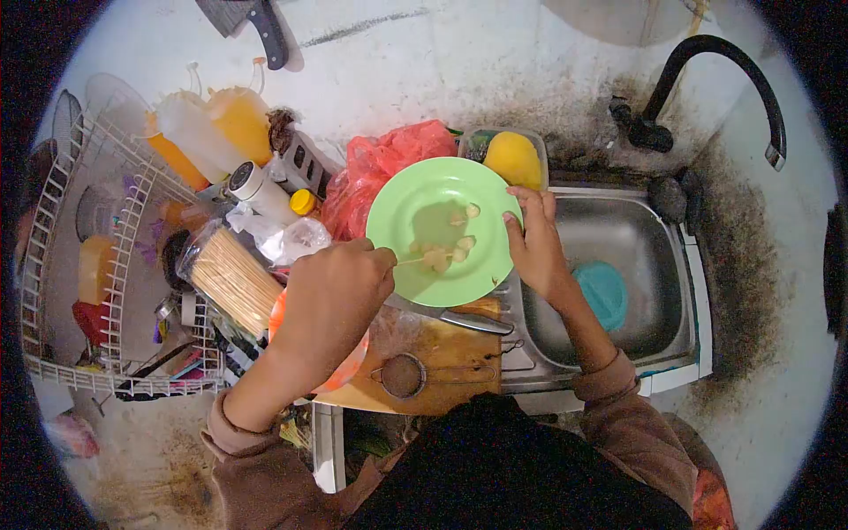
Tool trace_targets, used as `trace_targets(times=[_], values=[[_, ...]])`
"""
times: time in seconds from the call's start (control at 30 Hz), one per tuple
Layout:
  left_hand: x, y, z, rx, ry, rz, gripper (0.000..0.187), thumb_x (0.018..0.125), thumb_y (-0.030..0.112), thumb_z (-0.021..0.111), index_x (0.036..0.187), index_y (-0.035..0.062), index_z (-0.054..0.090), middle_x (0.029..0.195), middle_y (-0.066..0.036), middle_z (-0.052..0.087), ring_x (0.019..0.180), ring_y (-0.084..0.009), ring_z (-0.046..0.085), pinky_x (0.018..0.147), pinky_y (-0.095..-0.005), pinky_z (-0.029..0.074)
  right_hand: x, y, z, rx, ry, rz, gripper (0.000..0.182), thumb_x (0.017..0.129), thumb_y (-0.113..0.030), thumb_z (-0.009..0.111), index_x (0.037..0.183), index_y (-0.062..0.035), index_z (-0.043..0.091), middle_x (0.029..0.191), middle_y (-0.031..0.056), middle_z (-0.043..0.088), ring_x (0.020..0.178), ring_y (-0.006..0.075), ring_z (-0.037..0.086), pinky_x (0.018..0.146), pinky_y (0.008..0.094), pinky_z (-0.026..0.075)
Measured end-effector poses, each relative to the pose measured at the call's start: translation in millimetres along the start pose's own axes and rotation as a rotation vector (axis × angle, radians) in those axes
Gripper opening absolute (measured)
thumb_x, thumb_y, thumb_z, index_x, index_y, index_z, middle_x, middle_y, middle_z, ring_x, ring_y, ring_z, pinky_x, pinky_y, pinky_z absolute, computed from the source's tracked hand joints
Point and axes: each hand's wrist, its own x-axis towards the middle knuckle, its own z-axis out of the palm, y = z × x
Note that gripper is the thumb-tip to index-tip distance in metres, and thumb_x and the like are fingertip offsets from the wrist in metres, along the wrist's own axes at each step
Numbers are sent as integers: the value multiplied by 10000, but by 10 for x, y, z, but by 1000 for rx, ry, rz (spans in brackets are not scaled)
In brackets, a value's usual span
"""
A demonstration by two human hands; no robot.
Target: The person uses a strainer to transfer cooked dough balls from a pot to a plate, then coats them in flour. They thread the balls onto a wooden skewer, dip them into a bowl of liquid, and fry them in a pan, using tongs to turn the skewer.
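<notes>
Left hand: the left hand (331, 287) is closed in a fist around a thin wooden skewer (408, 261), whose tip reaches the food on the plate.
Right hand: the right hand (533, 243) clamps the right rim of the round light-green plastic plate (415, 208), thumb on the upper face, the other fingers behind and out of sight.
Plate: held tilted above the left edge of the steel sink (609, 234) and the wooden cutting board (442, 358), in the middle of the scene.
Food: small pale chunks (446, 252) lie low on the plate's right half, with two more (466, 213) a little farther up.
Progress: as I judge it, the skewering is at its start; nearly all pieces lie loose on the plate, and no loaded sticks show anywhere.
Left of the plate: a clear bag of bamboo skewers (231, 278), a white wire rack (106, 265), squeeze bottles of orange liquid (240, 119), a red plastic bag (380, 163).
Near side: a knife (464, 318) and a small mesh strainer (404, 375) rest on the board.
Far side: a yellow fruit in a tray (512, 159), a black tap (707, 88), a cleaver (256, 26) on the wall.
Sink: a teal lid (605, 291) lies in the basin.
Hard to tell: whether a chunk is already pierced; what the chunks are; the orange object (349, 367) under the left forearm is mostly covered.
</notes>
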Motion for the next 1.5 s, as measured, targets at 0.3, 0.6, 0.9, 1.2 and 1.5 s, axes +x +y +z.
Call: trace_targets(times=[0.3, 0.6, 0.9, 1.2, 1.5], values=[[66, 54, 21, -22, 12, 45, 117, 747, 184, 566, 797, 113, 645, 742, -70, 608, 660, -240, 611, 566, -350, 494, 1, -42, -1, 24, 6, 11, 316, 837, -19, 488, 1142, -28, 407, 1037, 177, 414, 977, 305, 479, 872, 370, 389], [104, 77, 73, -2, 17, 116, 114, 757, 190, 554, 778, 114, 636, 696, -64, 580, 631, -236, 604, 536, -357, 486, 3, -40, 7, 9, 25, -36, 324, 834, -13, 484, 1146, -38, 403, 1032, 174, 400, 987, 320, 471, 868, 383, 390], [159, 117, 77, 17, -13, 97, 115, 760, 177, 555, 801, 102, 634, 705, -75, 586, 636, -257, 603, 554, -375, 489, -16, -50, 23, 36, 7, 8, 343, 834, -14, 491, 1160, -39, 390, 1040, 173, 391, 985, 325, 474, 873, 388, 387], [-75, -210, 259, -825, 231, -178, 138, 796, 72, 586, 890, -20, 629, 693, -80, 617, 539, -124, 540, 505, -243, 419, 88, -181, -229, -102, 160, -100, 238, 806, -49, 542, 1041, -38, 504, 1042, 188, 417, 974, 340, 448, 861, 396, 375], [-363, -51, 785, -1502, 255, -334, 135, 828, 45, 580, 941, -17, 621, 719, 19, 583, 613, -16, 471, 547, -162, 375, 181, -634, -176, 903, -314, 315, 241, 912, -164, 468, 1055, -2, 574, 873, 26, 578, 724, 97, 493, 681, 230, 412]])
